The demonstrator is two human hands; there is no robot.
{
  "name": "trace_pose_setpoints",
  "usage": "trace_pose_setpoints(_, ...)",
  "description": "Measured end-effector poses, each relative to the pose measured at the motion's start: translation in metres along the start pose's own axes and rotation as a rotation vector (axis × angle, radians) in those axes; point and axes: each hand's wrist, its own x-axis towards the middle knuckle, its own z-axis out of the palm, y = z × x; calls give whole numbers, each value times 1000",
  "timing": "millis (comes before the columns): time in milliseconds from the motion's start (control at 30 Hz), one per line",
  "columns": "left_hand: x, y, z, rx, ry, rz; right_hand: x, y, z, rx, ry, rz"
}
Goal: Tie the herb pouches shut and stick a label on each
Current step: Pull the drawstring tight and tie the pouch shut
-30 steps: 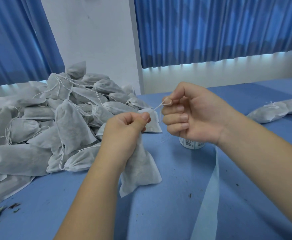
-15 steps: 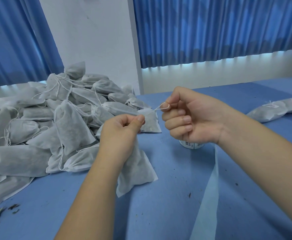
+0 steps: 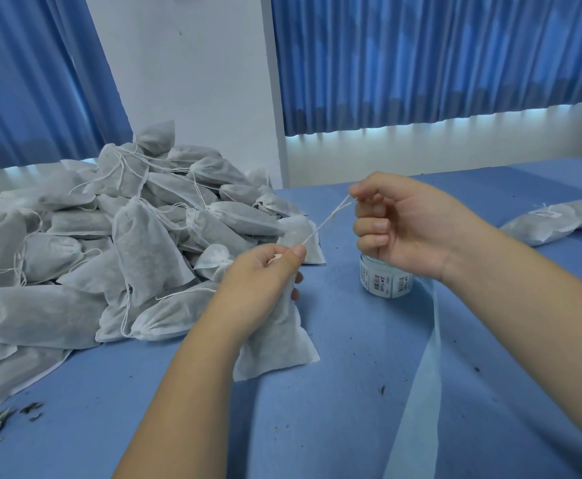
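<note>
Your left hand grips the gathered neck of the pouch, which hangs from it down to the desk. Your right hand pinches the drawstring between thumb and forefinger. Half a second ago that string was a short loop between close hands; now your right has drawn away and it runs taut. The neck looks cinched, so knotting likely comes next. The label roll waits just under your right hand.

Left hand and right hand are bare, nails short.
</note>
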Motion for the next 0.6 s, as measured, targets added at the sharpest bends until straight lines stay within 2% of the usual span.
trace_pose_setpoints(133, 1, -11, -2, 199, -135, -98, 7, -1, -9, 25, 133, -123)
trace_pose_setpoints(233, -3, -7, -1, 159, -299, -134, 9, -2, -14, -27, 209, -221)
trace_pose_setpoints(333, -4, -5, -2, 154, -344, -145, 9, -2, -13, -108, 257, -322)
trace_pose_setpoints(433, -2, -5, 2, 187, -218, -98, 3, -2, -3, -290, 219, -460)
trace_pose_setpoints(533, 1, -4, 6, 101, 4, -60, -8, 5, 10, -679, 23, -649)
trace_pose_setpoints(600, 1, -2, 7, 32, 78, -80, -14, 14, 17, -972, -131, -705)
